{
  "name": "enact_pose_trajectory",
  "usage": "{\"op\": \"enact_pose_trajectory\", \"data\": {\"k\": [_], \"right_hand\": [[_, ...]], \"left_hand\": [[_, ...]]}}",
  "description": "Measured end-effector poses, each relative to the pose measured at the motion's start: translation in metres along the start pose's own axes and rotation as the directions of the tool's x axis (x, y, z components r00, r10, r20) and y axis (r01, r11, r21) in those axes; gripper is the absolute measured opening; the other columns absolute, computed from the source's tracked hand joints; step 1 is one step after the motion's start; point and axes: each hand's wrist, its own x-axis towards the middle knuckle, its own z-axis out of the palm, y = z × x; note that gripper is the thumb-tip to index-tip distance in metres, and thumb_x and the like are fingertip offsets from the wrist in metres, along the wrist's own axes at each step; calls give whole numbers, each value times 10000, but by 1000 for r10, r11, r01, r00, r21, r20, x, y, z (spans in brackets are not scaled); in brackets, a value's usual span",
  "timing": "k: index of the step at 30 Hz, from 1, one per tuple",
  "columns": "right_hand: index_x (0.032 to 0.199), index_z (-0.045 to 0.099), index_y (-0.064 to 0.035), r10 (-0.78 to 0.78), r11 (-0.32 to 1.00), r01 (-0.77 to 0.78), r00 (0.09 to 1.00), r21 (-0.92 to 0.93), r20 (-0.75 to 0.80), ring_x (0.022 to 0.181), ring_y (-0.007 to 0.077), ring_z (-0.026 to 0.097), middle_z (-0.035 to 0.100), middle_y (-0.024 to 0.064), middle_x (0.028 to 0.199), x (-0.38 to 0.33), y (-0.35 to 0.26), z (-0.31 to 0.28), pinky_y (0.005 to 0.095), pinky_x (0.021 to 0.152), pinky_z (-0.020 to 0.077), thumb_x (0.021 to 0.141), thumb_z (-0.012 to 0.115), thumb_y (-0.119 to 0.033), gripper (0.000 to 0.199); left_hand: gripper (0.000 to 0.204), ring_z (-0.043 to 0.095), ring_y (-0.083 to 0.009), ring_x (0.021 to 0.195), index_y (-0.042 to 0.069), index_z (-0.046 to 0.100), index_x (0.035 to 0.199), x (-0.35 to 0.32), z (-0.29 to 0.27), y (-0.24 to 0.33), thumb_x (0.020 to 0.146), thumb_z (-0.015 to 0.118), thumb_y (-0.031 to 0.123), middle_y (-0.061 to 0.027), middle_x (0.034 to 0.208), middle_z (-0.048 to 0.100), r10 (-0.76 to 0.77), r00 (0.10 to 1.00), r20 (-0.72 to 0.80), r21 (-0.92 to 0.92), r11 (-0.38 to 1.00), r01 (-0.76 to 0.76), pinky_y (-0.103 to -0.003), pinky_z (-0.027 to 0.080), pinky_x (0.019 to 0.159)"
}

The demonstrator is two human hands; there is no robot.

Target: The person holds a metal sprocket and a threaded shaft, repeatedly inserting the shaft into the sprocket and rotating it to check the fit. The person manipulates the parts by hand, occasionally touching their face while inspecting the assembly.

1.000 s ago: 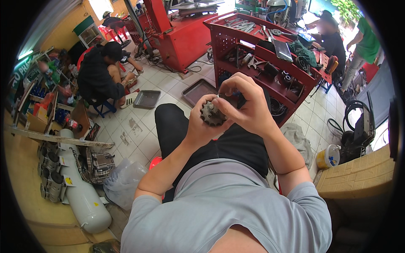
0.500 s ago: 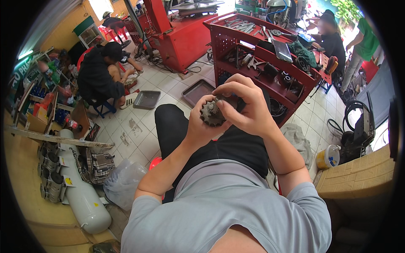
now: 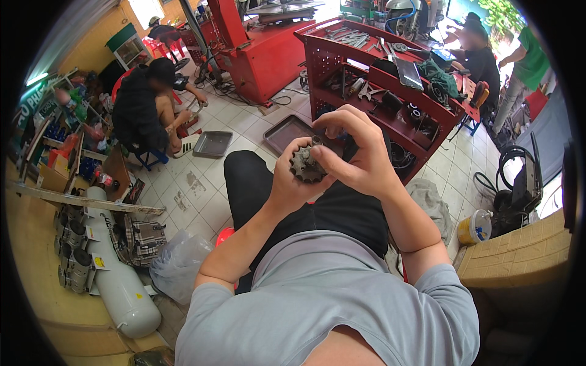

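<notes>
Through the head camera, I look down on a person in a grey shirt, seated with black trousers (image 3: 247, 183) spread at the knees. The left hand (image 3: 287, 186) is curled around a dark, toothed metal gear (image 3: 306, 169), holding it above the lap with its face turned up. The right hand (image 3: 366, 155) arches over the gear's far side, its thumb and forefinger slightly apart with a small ring (image 3: 316, 139) between them; I cannot tell whether they grip it. Beyond the hands, I see two shallow trays on the tiled floor (image 3: 198, 198), the right one (image 3: 282, 132) partly hidden. A red cart (image 3: 317, 73) carrying wrenches (image 3: 349, 38) stands ahead to the right. Ahead to the left, a co-worker (image 3: 137, 119) in black sits on a low blue stool (image 3: 151, 157).
</notes>
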Motion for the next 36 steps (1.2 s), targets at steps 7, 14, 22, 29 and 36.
{"op": "enact_pose_trajectory", "data": {"k": [7,14,22,29,36], "right_hand": [[886,626,-15,-17,998,19,999,-67,33,743,169,525,570,59,809,-1,2,0,288,679,430,726,731,-131,224],[942,644,-13,-30,998,32,999,-56,25,749,177,530,567,63,810,1,-2,-2,290,685,436,736,705,-107,234],[881,610,-16,-70,997,71,997,-32,28,753,184,530,566,62,808,2,-3,-2,296,695,434,713,730,-112,227],[963,630,-46,30,999,-28,997,-20,64,784,208,554,584,55,849,-2,2,-2,315,784,380,748,692,-179,260],[947,632,-46,30,998,-32,999,54,33,795,207,552,587,58,854,1,-3,0,316,789,383,753,710,-202,261]], "left_hand": [[564,589,-93,876,0,505,1136,0,0,-3,678,816,105,-53,978,597,-33,999,6,-42,999,34,-251,505,784],[564,594,-92,883,0,501,1140,-1,-1,-3,678,811,92,-58,989,598,-22,1000,8,19,1000,21,-253,509,794],[554,594,-89,867,6,505,1131,0,0,-3,678,813,90,-53,980,600,25,1000,0,-8,1000,-25,-252,512,778],[548,596,-90,866,6,507,1128,0,1,-2,676,807,83,-52,978,601,-15,1000,0,-8,1000,15,-251,510,773],[557,596,-91,864,0,510,1127,0,1,1,672,816,98,-52,980,603,14,1000,-8,24,1000,-14,-250,508,771]]}}
